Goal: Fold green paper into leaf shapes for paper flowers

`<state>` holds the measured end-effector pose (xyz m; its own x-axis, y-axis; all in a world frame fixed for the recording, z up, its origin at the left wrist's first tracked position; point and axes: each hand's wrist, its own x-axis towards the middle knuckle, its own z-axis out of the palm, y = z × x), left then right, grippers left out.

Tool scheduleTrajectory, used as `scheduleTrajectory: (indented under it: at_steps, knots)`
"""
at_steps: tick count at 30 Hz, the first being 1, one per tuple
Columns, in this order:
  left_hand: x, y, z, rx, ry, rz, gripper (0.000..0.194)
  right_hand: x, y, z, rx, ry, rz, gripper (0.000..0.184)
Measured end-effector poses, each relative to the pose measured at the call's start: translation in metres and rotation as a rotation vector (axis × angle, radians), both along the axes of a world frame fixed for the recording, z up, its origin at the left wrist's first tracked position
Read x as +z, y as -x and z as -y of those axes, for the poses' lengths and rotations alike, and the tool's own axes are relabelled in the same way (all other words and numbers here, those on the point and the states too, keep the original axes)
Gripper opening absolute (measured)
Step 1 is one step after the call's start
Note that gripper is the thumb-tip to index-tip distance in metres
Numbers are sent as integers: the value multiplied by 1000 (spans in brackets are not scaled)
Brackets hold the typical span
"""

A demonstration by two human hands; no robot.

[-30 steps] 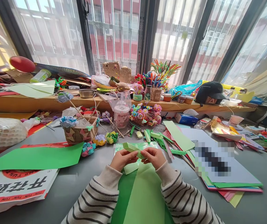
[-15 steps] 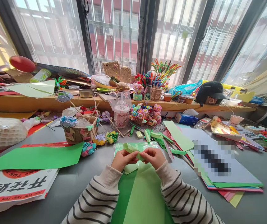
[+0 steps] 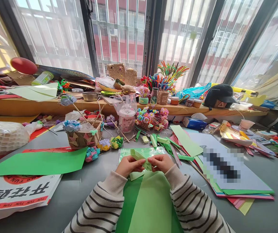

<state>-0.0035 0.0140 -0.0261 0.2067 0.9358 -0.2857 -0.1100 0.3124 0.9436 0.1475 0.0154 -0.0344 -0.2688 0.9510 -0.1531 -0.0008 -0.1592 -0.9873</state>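
Note:
A small folded piece of light green paper (image 3: 139,156) is held up between my two hands, above the middle of the table. My left hand (image 3: 131,166) pinches its left part, with the thumb along the near side. At its right edge my right hand (image 3: 161,162) has thumb and fingertips together; it seems to grip the paper's corner, partly hidden. Below lie a large light green sheet (image 3: 152,200) and a darker green sheet (image 3: 129,202). Another light green flap (image 3: 136,175) shows under my left fingers.
Several folded green strips (image 3: 163,140) lie behind my hands, with a ruler (image 3: 176,157) beside them. A stack of coloured paper (image 3: 240,165) is at the right. Paper flowers (image 3: 104,145) and a basket (image 3: 85,137) stand at the left, near a green sheet (image 3: 39,161).
My right hand has shifted slightly to the right, away from my left. More of the folded paper shows between them, and it is turned a little.

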Motion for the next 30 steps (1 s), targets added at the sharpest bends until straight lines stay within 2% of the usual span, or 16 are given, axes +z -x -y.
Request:
scheduleTrajectory:
  at_steps: [12, 22, 25, 30]
  knots:
    - [1, 1, 1, -18, -27, -31, 28, 0, 0, 1, -9, -48, 65, 32]
    - [1, 2, 0, -27, -79, -59, 26, 4, 3, 4, 6, -205, 165, 29]
    - [1, 3, 0, -31, -85, -67, 24, 2, 3, 4, 2, -281, 272, 27]
    - [0, 2, 0, -13, -104, -89, 23, 1, 3, 2, 9, -498, 583, 25]
